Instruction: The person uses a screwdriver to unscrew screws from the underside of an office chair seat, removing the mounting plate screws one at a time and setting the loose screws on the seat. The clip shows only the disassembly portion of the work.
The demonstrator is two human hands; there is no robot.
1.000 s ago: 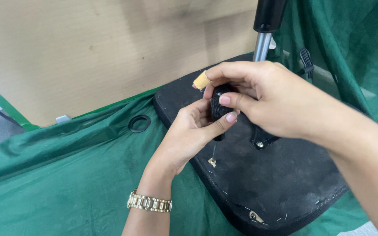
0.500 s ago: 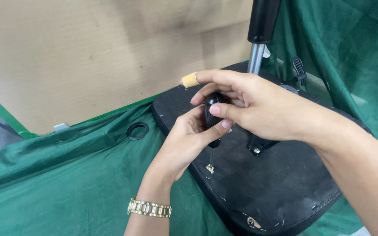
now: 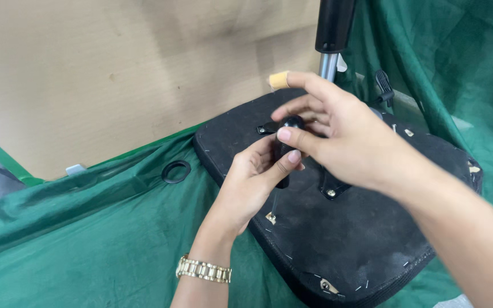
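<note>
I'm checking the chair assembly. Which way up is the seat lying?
Upside down. The seat shows its black stapled underside, with brackets screwed on and the gas cylinder rising from it. Both hands, left and right, grip a black handle.

The seat underside (image 3: 343, 239) is matt black fabric, slightly dusty, pinned by small metal staples. On it, a glossy black plastic knob (image 3: 285, 149) and a polished metal column (image 3: 327, 65) topped by matt black tubing. Around it lies green non-woven cloth (image 3: 87, 239); behind, smooth beige board (image 3: 115, 74).
</note>
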